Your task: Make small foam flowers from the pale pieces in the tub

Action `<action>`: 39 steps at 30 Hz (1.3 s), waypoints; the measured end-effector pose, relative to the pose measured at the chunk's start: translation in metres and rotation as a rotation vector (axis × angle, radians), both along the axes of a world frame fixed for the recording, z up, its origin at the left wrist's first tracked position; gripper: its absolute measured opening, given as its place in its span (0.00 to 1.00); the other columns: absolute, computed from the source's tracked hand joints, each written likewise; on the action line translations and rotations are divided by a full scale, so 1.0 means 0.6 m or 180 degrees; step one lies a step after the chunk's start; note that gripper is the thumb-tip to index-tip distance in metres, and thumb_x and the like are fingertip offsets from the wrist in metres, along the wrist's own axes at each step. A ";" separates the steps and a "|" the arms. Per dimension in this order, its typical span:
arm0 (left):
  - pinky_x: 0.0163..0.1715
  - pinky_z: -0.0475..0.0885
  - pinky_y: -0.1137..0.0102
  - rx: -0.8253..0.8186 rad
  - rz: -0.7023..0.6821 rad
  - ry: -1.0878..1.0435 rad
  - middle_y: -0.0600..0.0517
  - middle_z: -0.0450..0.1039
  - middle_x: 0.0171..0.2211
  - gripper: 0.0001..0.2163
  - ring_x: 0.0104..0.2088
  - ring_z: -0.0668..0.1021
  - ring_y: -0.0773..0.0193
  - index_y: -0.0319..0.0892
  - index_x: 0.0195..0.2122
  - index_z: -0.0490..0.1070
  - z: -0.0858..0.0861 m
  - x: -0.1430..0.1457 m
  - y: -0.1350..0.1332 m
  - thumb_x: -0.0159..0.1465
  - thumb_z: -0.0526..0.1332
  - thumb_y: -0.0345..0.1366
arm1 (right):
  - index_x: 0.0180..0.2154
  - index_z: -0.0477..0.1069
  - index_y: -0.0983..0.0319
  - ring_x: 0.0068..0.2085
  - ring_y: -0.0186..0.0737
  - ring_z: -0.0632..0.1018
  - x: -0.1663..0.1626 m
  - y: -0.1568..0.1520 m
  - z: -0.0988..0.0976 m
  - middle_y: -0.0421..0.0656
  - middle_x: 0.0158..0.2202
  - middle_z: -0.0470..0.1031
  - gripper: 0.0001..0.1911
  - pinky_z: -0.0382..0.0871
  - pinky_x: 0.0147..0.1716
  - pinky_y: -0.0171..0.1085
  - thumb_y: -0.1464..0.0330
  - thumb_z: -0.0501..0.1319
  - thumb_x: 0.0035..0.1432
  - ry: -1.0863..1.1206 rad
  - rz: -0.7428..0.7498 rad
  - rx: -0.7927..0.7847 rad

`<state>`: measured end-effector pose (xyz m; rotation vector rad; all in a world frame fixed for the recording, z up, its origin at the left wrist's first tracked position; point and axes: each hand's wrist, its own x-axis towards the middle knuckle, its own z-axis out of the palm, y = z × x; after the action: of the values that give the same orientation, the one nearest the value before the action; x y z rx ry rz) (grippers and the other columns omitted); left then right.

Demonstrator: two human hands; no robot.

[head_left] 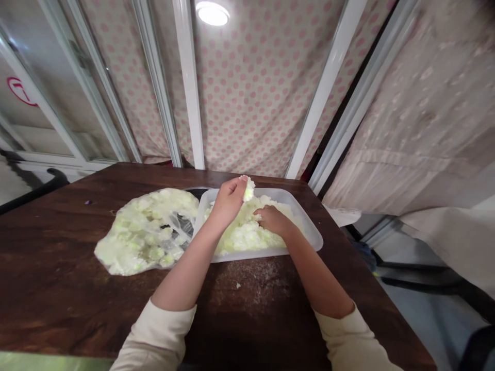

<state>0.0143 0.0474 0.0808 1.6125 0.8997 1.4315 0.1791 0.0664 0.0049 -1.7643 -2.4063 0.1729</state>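
Note:
A white plastic tray (309, 234) holds a heap of pale yellow-white ruffled pieces (251, 234) that look like flower heads. Raised over its middle, my left hand (229, 201) pinches one pale flower-like piece (249, 189) between thumb and fingers. My right hand (275, 221) is down at the heap, its fingers bent together around a small pale piece (257, 217); the fingertips are partly hidden. Left of the tray lies a clear plastic bag (145, 232) full of similar pieces, with its crumpled end toward the tray.
The dark wooden table (69, 288) has pale crumbs (238, 285) near its front. A dark round rim (201, 190) shows behind the bag and tray. Polka-dot curtains (263, 103) hang behind white frames. Black chair parts stand at right and far left.

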 end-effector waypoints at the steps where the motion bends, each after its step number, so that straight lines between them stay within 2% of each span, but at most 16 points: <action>1: 0.18 0.55 0.76 -0.0001 0.0010 0.0016 0.58 0.46 0.17 0.19 0.18 0.54 0.73 0.41 0.19 0.49 0.000 0.000 0.000 0.60 0.51 0.47 | 0.45 0.71 0.62 0.43 0.44 0.71 0.001 0.000 0.000 0.51 0.41 0.71 0.17 0.60 0.42 0.36 0.73 0.58 0.51 -0.0001 0.0027 -0.0015; 7: 0.18 0.56 0.76 0.0046 0.0037 0.0047 0.58 0.44 0.17 0.19 0.18 0.53 0.73 0.41 0.18 0.48 0.004 0.002 -0.005 0.59 0.51 0.46 | 0.33 0.74 0.63 0.38 0.40 0.72 0.003 0.007 -0.002 0.46 0.35 0.73 0.12 0.61 0.36 0.34 0.77 0.56 0.47 -0.0129 0.0013 0.0000; 11: 0.18 0.57 0.76 0.0055 0.0087 0.0058 0.58 0.44 0.17 0.19 0.18 0.53 0.73 0.41 0.18 0.48 0.006 0.004 -0.007 0.59 0.52 0.46 | 0.31 0.72 0.63 0.36 0.39 0.71 0.002 0.010 0.004 0.45 0.34 0.71 0.06 0.60 0.36 0.34 0.74 0.59 0.49 -0.0038 -0.0060 0.0178; 13: 0.18 0.56 0.76 0.0058 0.0074 0.0078 0.58 0.44 0.17 0.19 0.18 0.53 0.73 0.41 0.18 0.48 0.006 0.004 -0.008 0.59 0.52 0.45 | 0.29 0.71 0.63 0.38 0.40 0.70 0.001 0.011 0.009 0.45 0.34 0.70 0.04 0.60 0.37 0.34 0.69 0.60 0.50 0.0154 -0.0116 0.0428; 17: 0.18 0.57 0.76 0.0060 0.0050 0.0018 0.58 0.46 0.16 0.19 0.18 0.53 0.73 0.41 0.17 0.49 0.007 0.003 -0.007 0.59 0.52 0.45 | 0.26 0.68 0.63 0.38 0.40 0.68 -0.003 0.010 0.020 0.44 0.31 0.68 0.09 0.59 0.36 0.35 0.64 0.61 0.51 0.0629 -0.0261 0.0914; 21: 0.18 0.57 0.77 -0.0021 0.0062 -0.0036 0.58 0.48 0.16 0.18 0.18 0.55 0.73 0.40 0.17 0.52 0.005 0.003 -0.005 0.58 0.53 0.45 | 0.23 0.64 0.62 0.29 0.35 0.67 -0.009 0.005 0.028 0.41 0.25 0.67 0.15 0.55 0.28 0.33 0.59 0.58 0.53 0.0895 -0.0441 0.0848; 25: 0.18 0.58 0.77 0.0023 0.0090 0.0033 0.58 0.51 0.16 0.18 0.18 0.58 0.73 0.40 0.18 0.54 0.003 0.003 -0.001 0.59 0.52 0.45 | 0.21 0.61 0.61 0.27 0.36 0.67 -0.012 0.002 0.029 0.40 0.21 0.66 0.19 0.53 0.26 0.34 0.56 0.51 0.58 0.1018 -0.0621 0.0832; 30: 0.18 0.58 0.77 0.0060 0.0119 0.0008 0.58 0.49 0.16 0.17 0.18 0.57 0.73 0.40 0.18 0.53 0.002 0.002 -0.001 0.59 0.53 0.44 | 0.24 0.58 0.60 0.26 0.34 0.68 -0.012 0.008 0.020 0.38 0.21 0.64 0.15 0.57 0.27 0.32 0.62 0.45 0.60 0.1817 -0.0242 0.0704; 34: 0.18 0.57 0.77 0.0066 0.0122 -0.0016 0.58 0.49 0.16 0.17 0.18 0.56 0.73 0.41 0.18 0.52 0.002 0.001 -0.002 0.59 0.52 0.43 | 0.25 0.55 0.60 0.24 0.32 0.64 -0.012 0.012 0.016 0.35 0.21 0.58 0.09 0.55 0.25 0.31 0.65 0.51 0.55 0.2267 -0.0014 0.0560; 39: 0.17 0.56 0.76 0.0095 0.0099 0.0057 0.58 0.49 0.16 0.17 0.17 0.57 0.73 0.41 0.18 0.52 0.003 0.000 -0.001 0.59 0.52 0.44 | 0.21 0.52 0.61 0.24 0.30 0.59 -0.013 0.009 0.022 0.34 0.20 0.53 0.16 0.52 0.24 0.31 0.61 0.55 0.52 0.2199 -0.0025 0.0855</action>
<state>0.0142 0.0465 0.0826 1.6423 0.9213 1.4605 0.1715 0.0718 0.0180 -1.3089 -1.8245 0.3681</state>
